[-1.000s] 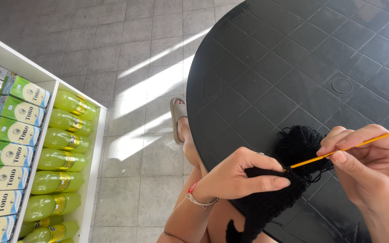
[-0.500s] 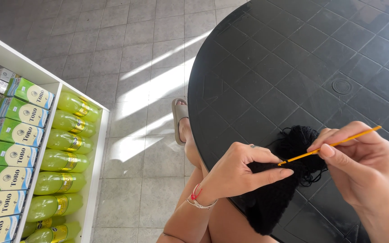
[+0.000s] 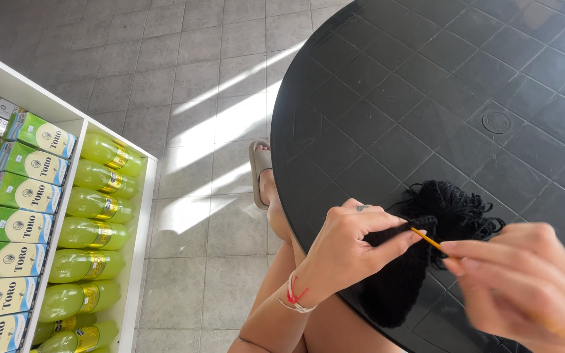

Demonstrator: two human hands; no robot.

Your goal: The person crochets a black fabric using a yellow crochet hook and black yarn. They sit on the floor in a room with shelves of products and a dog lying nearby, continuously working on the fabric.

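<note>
My left hand (image 3: pixel 354 245) pinches the top edge of a black crocheted piece (image 3: pixel 400 281) that hangs over the near rim of a round black table (image 3: pixel 426 98). Loose black yarn (image 3: pixel 456 209) lies bunched on the table just behind the piece. My right hand (image 3: pixel 524 287), blurred by motion, holds a thin orange crochet hook (image 3: pixel 426 240) whose tip is pushed into the fabric beside my left fingertips. A red and white string bracelet (image 3: pixel 293 294) is on my left wrist.
A white shelf (image 3: pixel 135 248) at the left holds rows of green bottles (image 3: pixel 93 206) and green cartons (image 3: pixel 24 189). The floor is grey tile with a sunlit patch. My bare leg and a beige slipper (image 3: pixel 259 171) show below the table's edge.
My right hand has dropped lower and to the right and now blurs; the hook points more steeply into the fabric. My left hand keeps its pinch. The view has shifted slightly.
</note>
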